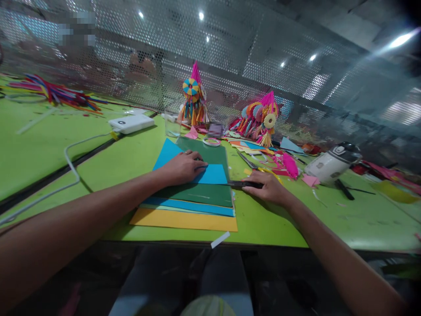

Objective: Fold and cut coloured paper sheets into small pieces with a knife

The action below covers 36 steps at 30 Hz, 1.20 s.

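A stack of coloured paper sheets lies before me on the green table (283, 224): a yellow sheet (184, 219) at the bottom, blue and green sheets (204, 193) above, and a light blue sheet (212, 174) on top. My left hand (182, 166) lies flat on the light blue sheet with its fingers stretched out, pressing it down. My right hand (268, 186) is closed round a dark cutter or knife (240, 184) whose tip rests at the right edge of the stack.
Two colourful paper tassel ornaments (192, 98) (261, 118) stand at the back by a perforated metal screen. A glass (173, 123), a tape roll (211, 141), a white power bank (131, 123) with cable, scissors (246, 161), paper scraps and a white dispenser (332, 164) lie around.
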### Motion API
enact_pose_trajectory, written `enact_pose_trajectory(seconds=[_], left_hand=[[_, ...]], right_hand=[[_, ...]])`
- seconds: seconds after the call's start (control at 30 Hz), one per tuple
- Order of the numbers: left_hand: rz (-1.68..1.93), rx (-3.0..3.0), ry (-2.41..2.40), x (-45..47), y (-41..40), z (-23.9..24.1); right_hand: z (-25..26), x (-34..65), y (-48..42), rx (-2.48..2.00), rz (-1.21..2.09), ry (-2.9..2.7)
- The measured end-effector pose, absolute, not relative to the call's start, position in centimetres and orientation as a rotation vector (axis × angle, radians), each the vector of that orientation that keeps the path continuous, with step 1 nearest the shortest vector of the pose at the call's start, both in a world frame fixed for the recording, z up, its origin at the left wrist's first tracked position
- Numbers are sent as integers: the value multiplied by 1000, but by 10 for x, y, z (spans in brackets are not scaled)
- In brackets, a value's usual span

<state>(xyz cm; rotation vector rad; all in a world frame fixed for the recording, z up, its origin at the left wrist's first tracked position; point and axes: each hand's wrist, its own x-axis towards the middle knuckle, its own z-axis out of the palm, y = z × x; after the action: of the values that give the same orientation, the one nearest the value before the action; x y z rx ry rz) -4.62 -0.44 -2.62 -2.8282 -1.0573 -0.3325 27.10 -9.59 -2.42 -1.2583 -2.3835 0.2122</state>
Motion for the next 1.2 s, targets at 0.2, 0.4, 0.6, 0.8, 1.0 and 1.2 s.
enact_pose_trajectory(seconds=[0.2, 0.4, 0.6, 0.8, 1.0, 1.2], left_hand=[[-372, -2852, -1077, -46, -6, -25], [-366, -2843, -1075, -46, -6, -25], [-348, -2837, -1088, -45, -5, -26], [-353, -2838, -1086, -45, -5, -26], [-365, -2834, -1076, -46, -4, -27], [-317, -2816, -1103, -44, -7, -24]], right_hand=[[-15, 255, -92, -1243, 238, -2443], [-13, 243, -88, -1198, 252, -2471], [-16, 244, -93, -1220, 218, -2452], [-17, 249, -100, -1272, 219, -2438], [-14, 237, -90, -1221, 217, -2495], [-16, 233, -91, -1192, 169, -2486]])
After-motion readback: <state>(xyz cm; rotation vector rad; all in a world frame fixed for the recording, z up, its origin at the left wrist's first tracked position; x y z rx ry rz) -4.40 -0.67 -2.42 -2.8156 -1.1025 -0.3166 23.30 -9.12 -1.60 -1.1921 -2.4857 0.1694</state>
